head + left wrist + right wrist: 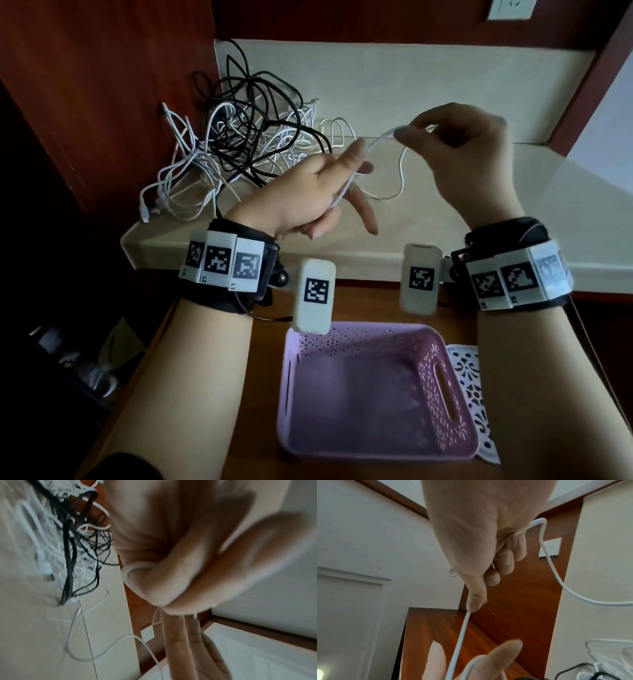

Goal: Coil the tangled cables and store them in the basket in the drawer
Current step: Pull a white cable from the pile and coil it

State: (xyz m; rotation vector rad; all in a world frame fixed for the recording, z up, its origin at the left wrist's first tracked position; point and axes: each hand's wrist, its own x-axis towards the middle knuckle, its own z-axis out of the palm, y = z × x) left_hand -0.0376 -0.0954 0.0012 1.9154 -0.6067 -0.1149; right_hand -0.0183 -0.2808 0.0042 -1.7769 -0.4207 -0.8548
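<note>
A tangle of black and white cables (246, 144) lies at the back left of the cream counter (513, 212); it also shows in the left wrist view as the tangle (72, 547). One white cable (375, 138) is stretched between both hands above the counter. My left hand (329, 192) holds it, with a turn of the cable (137, 564) looped round a curled finger. My right hand (402, 132) pinches the same cable (460, 635) between thumb and forefinger, and its slack hangs down to the counter. The pink basket (442, 377) sits in the open drawer (260, 394) below my wrists.
A white lace-patterned piece (469, 394) lies beside the basket on its right. Dark wooden panels close the counter in at the back and left. A wall socket (510, 8) sits above the counter. The counter's right half is bare.
</note>
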